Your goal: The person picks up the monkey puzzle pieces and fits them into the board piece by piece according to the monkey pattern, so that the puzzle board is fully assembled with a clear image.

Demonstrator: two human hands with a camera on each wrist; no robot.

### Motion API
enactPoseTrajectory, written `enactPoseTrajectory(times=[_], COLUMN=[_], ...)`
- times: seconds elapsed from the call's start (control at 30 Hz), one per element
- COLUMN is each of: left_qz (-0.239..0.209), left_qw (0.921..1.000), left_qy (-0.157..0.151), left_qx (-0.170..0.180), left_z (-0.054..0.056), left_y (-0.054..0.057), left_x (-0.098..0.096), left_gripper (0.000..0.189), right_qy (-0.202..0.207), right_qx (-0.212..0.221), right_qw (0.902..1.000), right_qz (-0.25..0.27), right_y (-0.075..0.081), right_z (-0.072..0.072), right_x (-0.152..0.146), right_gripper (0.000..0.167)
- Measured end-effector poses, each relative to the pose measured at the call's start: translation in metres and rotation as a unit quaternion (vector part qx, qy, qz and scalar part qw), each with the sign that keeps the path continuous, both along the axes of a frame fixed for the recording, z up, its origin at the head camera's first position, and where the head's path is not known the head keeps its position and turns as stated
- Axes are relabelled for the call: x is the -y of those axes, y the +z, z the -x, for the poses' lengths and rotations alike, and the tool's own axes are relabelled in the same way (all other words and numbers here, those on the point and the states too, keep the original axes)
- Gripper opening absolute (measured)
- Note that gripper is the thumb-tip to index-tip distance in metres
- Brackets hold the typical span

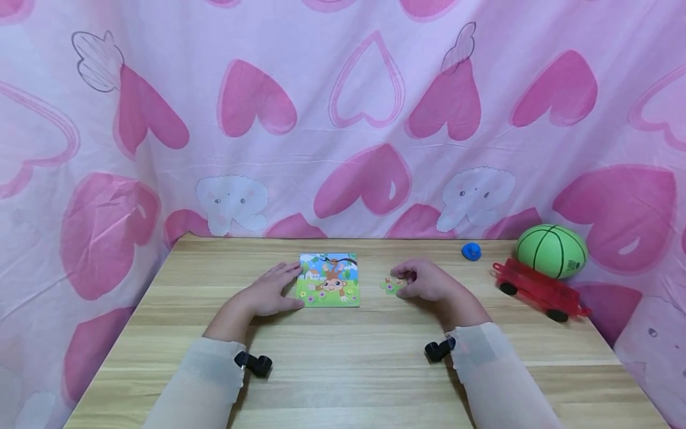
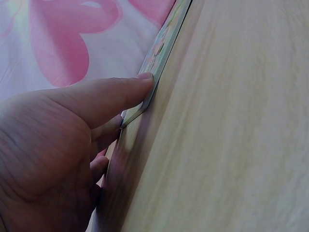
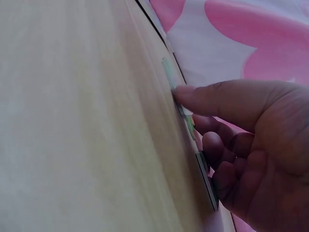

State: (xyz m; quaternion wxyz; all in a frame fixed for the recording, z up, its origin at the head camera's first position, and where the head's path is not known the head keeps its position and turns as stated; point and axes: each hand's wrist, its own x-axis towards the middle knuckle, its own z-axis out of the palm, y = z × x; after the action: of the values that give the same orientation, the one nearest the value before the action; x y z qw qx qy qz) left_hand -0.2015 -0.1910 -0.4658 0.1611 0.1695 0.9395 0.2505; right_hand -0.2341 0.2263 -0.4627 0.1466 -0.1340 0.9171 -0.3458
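A square jigsaw puzzle [image 1: 328, 280] with an upside-down monkey, a small house and flowers lies on the table. At its left side is my left hand [image 1: 276, 290], fingers extended along the edge. The left thumb [image 2: 120, 92] rests on the puzzle's near left corner. To the right of the puzzle, my right hand [image 1: 426, 281] pinches a small green puzzle piece [image 1: 392, 286] with flowers on it, between thumb and curled fingers. In the right wrist view the piece [image 3: 169, 72] stands low over the wood, partly hidden behind the thumb.
A blue object [image 1: 471, 251] lies at the back right of the wooden table [image 1: 343, 369]. Beside it are a green ball [image 1: 552, 250] with black lines and a red toy cart [image 1: 541, 291] with black wheels. A pink heart-print curtain [image 1: 257, 155] hangs behind the table.
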Motion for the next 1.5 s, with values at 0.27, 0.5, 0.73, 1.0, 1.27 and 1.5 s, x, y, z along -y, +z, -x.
enactPoseTrajectory(times=[0.27, 0.5, 0.73, 1.0, 1.27, 1.5], left_qz=[-0.002, 0.001, -0.001, -0.002, -0.002, -0.005], left_qw=[1.0, 1.0, 1.0, 1.0, 1.0, 0.9999], left_qy=[-0.001, -0.002, 0.0, -0.005, -0.003, -0.012], left_qx=[-0.003, -0.005, -0.002, -0.001, -0.001, -0.011], left_z=[-0.001, 0.0, 0.001, 0.002, 0.001, 0.002], left_y=[-0.001, -0.003, -0.003, -0.002, -0.002, -0.003], left_x=[0.001, 0.0, 0.001, 0.001, 0.001, 0.002], left_gripper=[0.091, 0.091, 0.091, 0.091, 0.091, 0.09], right_qy=[0.01, -0.006, -0.025, -0.03, 0.013, 0.059], right_qx=[-0.017, -0.034, -0.02, 0.012, 0.021, 0.022], right_qw=[0.9995, 0.9981, 0.9989, 0.9989, 0.9971, 0.9945], right_qz=[-0.025, -0.05, -0.034, 0.034, 0.072, 0.084], right_y=[0.001, 0.004, 0.006, 0.018, 0.022, 0.021], right_z=[-0.002, -0.005, -0.008, -0.014, -0.015, -0.014], right_x=[0.004, 0.008, 0.015, 0.039, 0.079, 0.105], right_gripper=[0.04, 0.033, 0.022, 0.021, 0.022, 0.022])
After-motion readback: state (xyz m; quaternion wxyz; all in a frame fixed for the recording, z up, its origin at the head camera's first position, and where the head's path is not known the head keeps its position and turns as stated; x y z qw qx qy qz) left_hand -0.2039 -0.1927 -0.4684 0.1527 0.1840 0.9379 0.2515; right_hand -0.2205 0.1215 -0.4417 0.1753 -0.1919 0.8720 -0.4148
